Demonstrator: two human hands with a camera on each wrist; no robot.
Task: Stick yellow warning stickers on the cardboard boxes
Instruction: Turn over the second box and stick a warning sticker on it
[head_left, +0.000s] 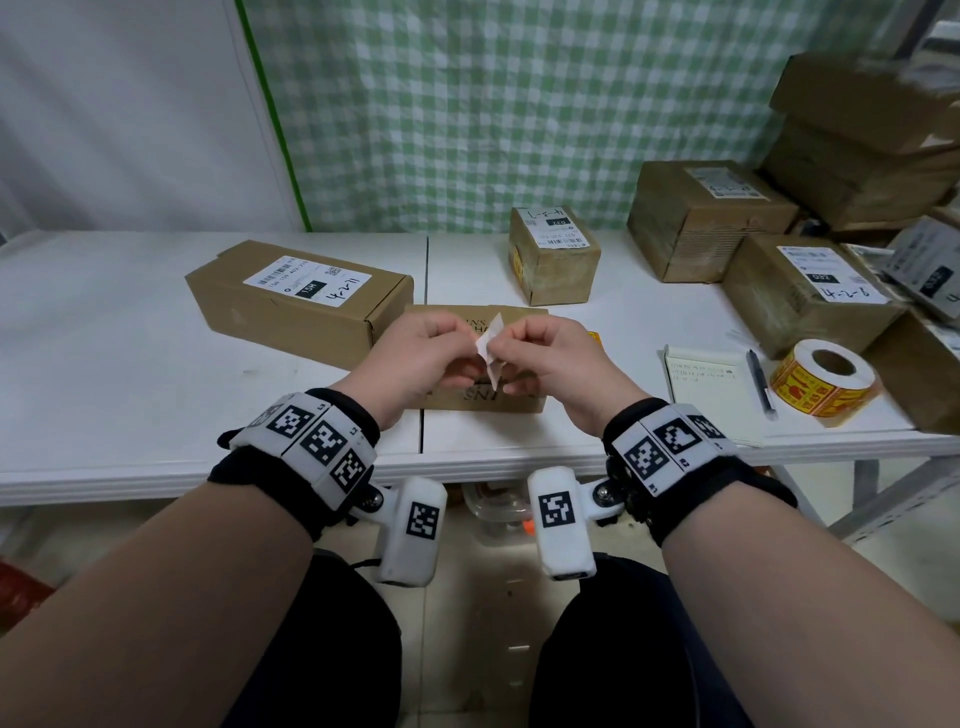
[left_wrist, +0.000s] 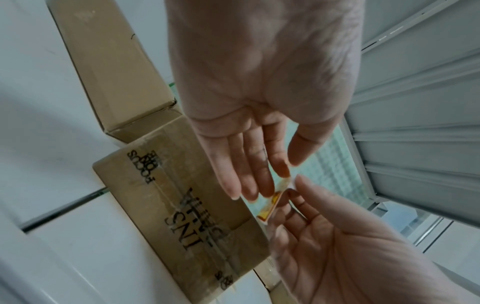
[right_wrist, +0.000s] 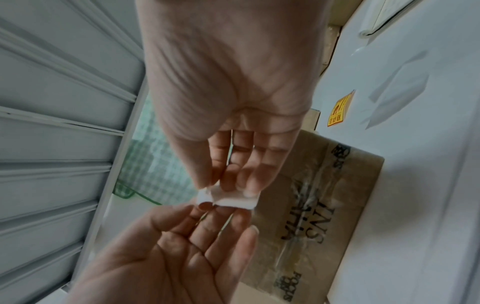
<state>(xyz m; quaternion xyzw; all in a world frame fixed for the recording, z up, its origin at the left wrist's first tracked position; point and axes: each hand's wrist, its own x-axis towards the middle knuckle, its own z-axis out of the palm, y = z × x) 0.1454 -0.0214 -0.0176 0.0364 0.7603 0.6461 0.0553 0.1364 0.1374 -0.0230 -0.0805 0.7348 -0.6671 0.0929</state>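
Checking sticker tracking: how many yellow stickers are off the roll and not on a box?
2. One sticker pinched between left hand and right hand above the flat box; another sticker on the table right of it. More may be hidden.

The white table (head_left: 130, 374) carries cardboard boxes (head_left: 298, 299), a sticker roll (head_left: 823, 382), probably a notepad (head_left: 711, 389).

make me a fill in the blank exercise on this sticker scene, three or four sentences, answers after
1. Both hands, left hand and right hand, pinch one small ____-backed yellow sticker.
2. Under the hands lies a flat brown cardboard box on the white ____.
3. The yellow sticker roll stands to the ____ of the white notepad.
4. A black ____ lies on that notepad.

Missing words: white; table; right; pen
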